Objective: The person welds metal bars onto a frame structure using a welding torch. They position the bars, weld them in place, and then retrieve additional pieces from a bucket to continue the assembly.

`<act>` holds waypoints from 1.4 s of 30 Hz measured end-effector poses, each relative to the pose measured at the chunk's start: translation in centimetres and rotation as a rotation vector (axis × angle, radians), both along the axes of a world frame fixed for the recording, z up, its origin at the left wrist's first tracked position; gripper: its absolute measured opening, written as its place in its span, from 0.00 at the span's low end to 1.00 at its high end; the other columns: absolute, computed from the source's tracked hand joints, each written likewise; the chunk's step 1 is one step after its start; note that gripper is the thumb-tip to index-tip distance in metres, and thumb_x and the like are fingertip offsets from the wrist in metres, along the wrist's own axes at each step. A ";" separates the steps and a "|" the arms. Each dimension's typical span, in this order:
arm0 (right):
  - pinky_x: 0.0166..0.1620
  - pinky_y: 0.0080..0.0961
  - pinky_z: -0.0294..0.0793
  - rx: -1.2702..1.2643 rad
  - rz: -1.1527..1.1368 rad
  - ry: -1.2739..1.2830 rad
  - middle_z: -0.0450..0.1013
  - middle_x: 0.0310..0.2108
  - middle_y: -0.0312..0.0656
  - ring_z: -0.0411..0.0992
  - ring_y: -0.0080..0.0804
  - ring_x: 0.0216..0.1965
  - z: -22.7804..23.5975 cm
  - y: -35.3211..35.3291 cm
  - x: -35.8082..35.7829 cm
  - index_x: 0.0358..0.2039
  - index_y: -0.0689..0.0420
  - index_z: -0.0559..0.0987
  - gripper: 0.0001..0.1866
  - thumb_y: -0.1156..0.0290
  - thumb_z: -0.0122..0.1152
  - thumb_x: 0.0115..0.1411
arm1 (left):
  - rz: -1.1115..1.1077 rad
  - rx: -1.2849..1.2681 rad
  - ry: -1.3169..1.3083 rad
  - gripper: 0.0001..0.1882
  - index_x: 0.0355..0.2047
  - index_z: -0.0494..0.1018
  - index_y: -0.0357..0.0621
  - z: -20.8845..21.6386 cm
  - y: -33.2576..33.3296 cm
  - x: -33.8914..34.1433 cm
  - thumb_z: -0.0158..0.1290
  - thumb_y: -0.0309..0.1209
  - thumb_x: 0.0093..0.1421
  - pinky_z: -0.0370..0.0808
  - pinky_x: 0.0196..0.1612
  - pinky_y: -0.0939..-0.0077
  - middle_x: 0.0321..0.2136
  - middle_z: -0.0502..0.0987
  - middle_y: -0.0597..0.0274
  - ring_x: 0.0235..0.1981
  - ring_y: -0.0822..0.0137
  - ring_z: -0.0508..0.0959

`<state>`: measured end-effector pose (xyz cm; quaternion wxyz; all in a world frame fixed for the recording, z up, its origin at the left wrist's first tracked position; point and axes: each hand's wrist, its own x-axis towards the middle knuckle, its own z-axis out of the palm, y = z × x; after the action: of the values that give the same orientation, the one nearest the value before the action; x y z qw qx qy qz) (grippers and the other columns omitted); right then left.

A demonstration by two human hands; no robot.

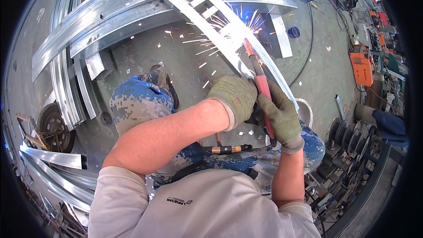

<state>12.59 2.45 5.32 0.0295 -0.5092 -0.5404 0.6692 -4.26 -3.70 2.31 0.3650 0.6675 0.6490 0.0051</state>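
My right hand (281,115), in a green work glove, grips the red-handled welding torch (260,79), whose tip touches a long galvanized steel channel (207,24). My left hand (233,97), also gloved, wraps over the torch and the right hand from the left. A bright blue-white arc with flying sparks (235,26) burns where the torch tip meets the steel. The channel runs diagonally from upper left to lower right above my knees, which are in blue camouflage trousers (139,99).
More steel channels (119,17) are stacked across the top and left. A small wheel (55,125) sits at the left. Orange welding machines (362,68) and cables stand at the right, with metal racks (348,150) lower right. A blue can (294,31) rests on the concrete floor.
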 end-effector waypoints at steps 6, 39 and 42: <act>0.27 0.19 0.69 0.005 -0.029 0.014 0.79 0.37 0.37 0.72 0.19 0.27 -0.2 -0.3 0.6 0.70 0.57 0.71 0.28 0.63 0.64 0.72 | -0.006 0.020 0.009 0.18 0.48 0.80 0.41 -0.2 -0.1 0.4 0.56 0.39 0.63 0.80 0.49 0.50 0.45 0.83 0.48 0.48 0.49 0.84; 0.26 0.19 0.69 0.140 0.026 -0.014 0.78 0.41 0.36 0.70 0.17 0.26 -0.5 -1.0 0.5 0.68 0.58 0.73 0.27 0.65 0.63 0.72 | -0.015 0.056 0.041 0.15 0.42 0.84 0.44 -0.2 -0.6 0.8 0.58 0.39 0.61 0.80 0.48 0.53 0.43 0.83 0.50 0.46 0.51 0.84; 0.24 0.19 0.68 0.118 -0.006 -0.020 0.77 0.43 0.38 0.71 0.18 0.24 0.1 -1.0 0.3 0.66 0.61 0.73 0.25 0.67 0.63 0.72 | -0.025 0.030 0.027 0.15 0.42 0.84 0.44 0.4 -0.3 0.7 0.58 0.39 0.61 0.80 0.47 0.52 0.42 0.84 0.50 0.45 0.51 0.84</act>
<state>12.93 1.47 5.38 0.0561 -0.5146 -0.5779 0.6309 -3.58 -3.96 2.67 0.3461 0.6811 0.6452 0.0013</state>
